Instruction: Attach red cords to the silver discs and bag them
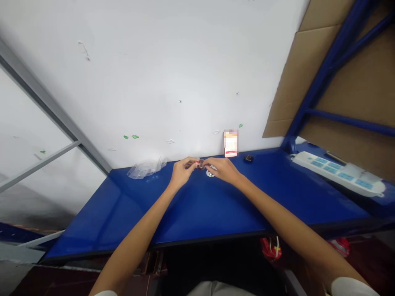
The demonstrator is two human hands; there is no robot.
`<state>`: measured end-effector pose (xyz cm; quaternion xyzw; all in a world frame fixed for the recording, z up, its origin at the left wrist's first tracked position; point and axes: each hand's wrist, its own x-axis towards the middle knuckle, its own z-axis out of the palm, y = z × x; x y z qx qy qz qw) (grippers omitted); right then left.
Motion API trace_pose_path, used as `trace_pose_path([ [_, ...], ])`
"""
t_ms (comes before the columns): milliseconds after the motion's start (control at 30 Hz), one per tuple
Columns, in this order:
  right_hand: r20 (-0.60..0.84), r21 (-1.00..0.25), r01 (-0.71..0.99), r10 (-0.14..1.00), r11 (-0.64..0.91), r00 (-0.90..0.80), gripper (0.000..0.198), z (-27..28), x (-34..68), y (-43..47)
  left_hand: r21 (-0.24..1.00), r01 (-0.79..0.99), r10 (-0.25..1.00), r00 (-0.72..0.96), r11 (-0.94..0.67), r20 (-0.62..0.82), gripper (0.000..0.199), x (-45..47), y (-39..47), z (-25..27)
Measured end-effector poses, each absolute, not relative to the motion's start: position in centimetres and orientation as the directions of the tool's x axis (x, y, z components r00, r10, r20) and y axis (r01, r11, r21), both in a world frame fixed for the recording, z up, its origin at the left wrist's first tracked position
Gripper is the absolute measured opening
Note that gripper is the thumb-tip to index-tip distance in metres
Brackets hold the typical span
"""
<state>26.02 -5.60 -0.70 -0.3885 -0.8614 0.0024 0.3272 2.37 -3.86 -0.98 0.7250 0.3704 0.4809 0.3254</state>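
- The left hand [181,172] is above the far part of the blue tabletop [197,211], its grip narrow, thumb and fingers closed on a small red-and-dark item [200,165].
- The small red-and-dark item is between the two hands, near the wall [185,74]; it is too small for its details to be made out.
- The right hand [226,169] meets the item from the other side, its grip narrow too, fingers bent; whether they pinch it or only touch it, I cannot tell.
- A round, pale disc [210,174] shows just beneath the right hand's fingers, partly covered by them.
- Beyond the right hand, a phone [231,144] with a lit screen stands tilted against the wall.
- A small black object [248,158] lies on the tabletop to the right of the phone.
- Crumpled clear plastic [146,169] lies left of the left hand, along the wall.
- At the far right is a white power strip [338,173] with blue socket faces.
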Motion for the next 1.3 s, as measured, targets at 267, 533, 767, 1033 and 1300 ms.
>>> trace_pose_path([
  [267,0.555,-0.208,0.659,0.642,0.723,-0.529,0.026,-1.3,24.4,-5.8,0.977,-0.037,0.909,0.359,-0.211,0.210,0.039,2.2,-3.2,-1.8],
  [533,0.709,-0.591,0.749,0.636,0.300,0.305,0.031,0.2,36.3,4.4,0.939,0.120,0.933,0.207,-0.323,0.295,0.035,1.5,-1.8,-2.5],
  [767,0.648,-0.691,0.648,0.672,0.322,0.357,0.038,-1.7,40.1,9.4,0.889,0.225,0.913,0.188,-0.398,0.362,0.023,1.9,-2.9,-1.6],
  [1033,0.652,-0.706,0.621,0.655,0.340,0.382,0.036,-2.2,39.9,10.0,0.856,0.276,0.897,0.191,-0.438,0.398,0.020,1.9,-3.1,-1.4],
  [1300,0.682,-0.697,0.547,0.664,0.463,0.307,0.038,-3.3,41.4,10.2,0.851,0.290,0.897,0.201,-0.438,0.393,0.021,2.0,-3.6,-1.1],
])
